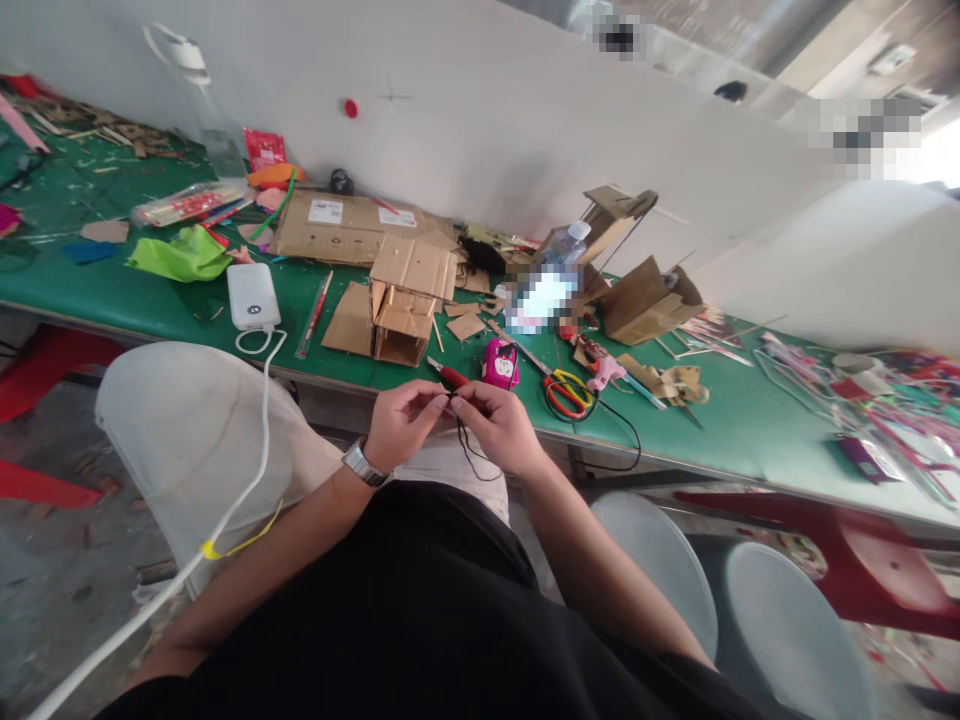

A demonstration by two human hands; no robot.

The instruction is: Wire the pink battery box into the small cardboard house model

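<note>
My left hand [405, 425] and my right hand [499, 425] meet in front of the table edge, above my lap. Both are closed, with thumbs and fingertips pinching a thin black cord [466, 455]. Part of the cord hangs in a loop beneath my fingers; the pinched bit is mostly hidden. Just beyond my fingertips lies a red-handled cutter [450, 376]. A small magenta box with a white face [500, 364] stands beside it. To the right are scissors with orange and yellow handles [568, 393], with a black cable [637, 440] curving around them and over the table edge.
Cut cardboard boxes [409, 300] stand on the green table [195, 325]. A white power bank [253, 297] has a white cable running toward me. Behind are a glowing screen [541, 300] and a cardboard build [645, 300]. Stools [652, 560] stand at right.
</note>
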